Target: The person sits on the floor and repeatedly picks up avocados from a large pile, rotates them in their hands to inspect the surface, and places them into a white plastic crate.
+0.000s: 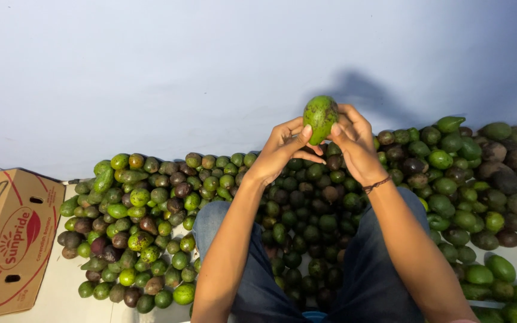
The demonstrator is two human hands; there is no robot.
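Observation:
I hold one green avocado (321, 117) with brown blemishes up in front of me with both hands. My left hand (283, 147) grips its lower left side, thumb pressed on the fruit. My right hand (354, 141) grips its right side, fingers curled behind it; a thin cord bracelet sits on that wrist. Below my hands, between my knees in blue jeans, lies a heap of green and dark purple avocados (306, 215).
A large pile of avocados (139, 221) spreads on the white floor to the left, and another pile (474, 185) to the right. A brown cardboard box (8, 239) with red print stands at far left. A pale wall (151, 78) rises behind.

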